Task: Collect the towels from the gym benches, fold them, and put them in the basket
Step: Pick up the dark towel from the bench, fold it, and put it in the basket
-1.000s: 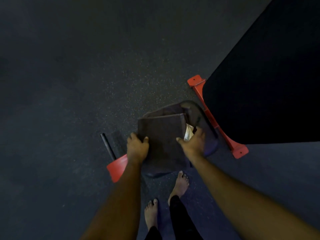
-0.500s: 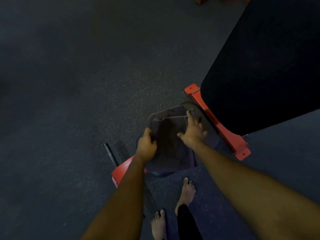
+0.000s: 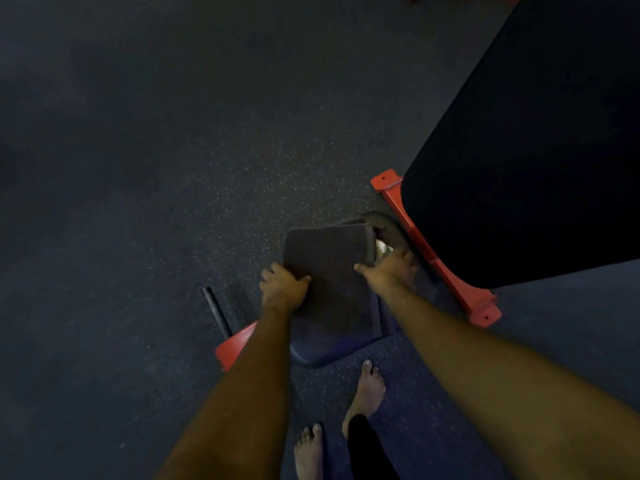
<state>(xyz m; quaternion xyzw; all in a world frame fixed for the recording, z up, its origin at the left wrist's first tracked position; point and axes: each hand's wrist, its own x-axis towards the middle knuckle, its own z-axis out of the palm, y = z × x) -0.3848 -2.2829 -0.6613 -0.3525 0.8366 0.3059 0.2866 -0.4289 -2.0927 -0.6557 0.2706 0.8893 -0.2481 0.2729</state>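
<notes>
A dark grey folded towel point(image 3: 329, 268) lies flat as a neat rectangle on a small dark padded seat point(image 3: 332, 348) in front of me. My left hand point(image 3: 282, 289) grips the towel's left edge, thumb on top. My right hand point(image 3: 389, 268) holds its right edge, fingers curled over it. Behind the towel's far right corner sits a dark rounded object point(image 3: 382, 225) with something pale and shiny point(image 3: 382, 247) in it; whether it is the basket I cannot tell.
A large black bench pad point(image 3: 533, 150) on a red metal frame point(image 3: 436, 261) fills the right side. A red base point(image 3: 235, 346) and a black bar point(image 3: 216, 308) lie left of the seat. My bare feet point(image 3: 370, 386) stand on speckled dark rubber floor point(image 3: 173, 168).
The towel went from bunched under my hands to a flat, squared rectangle. My right hand slid back from the towel's top to its right edge; my left hand stayed at the left edge.
</notes>
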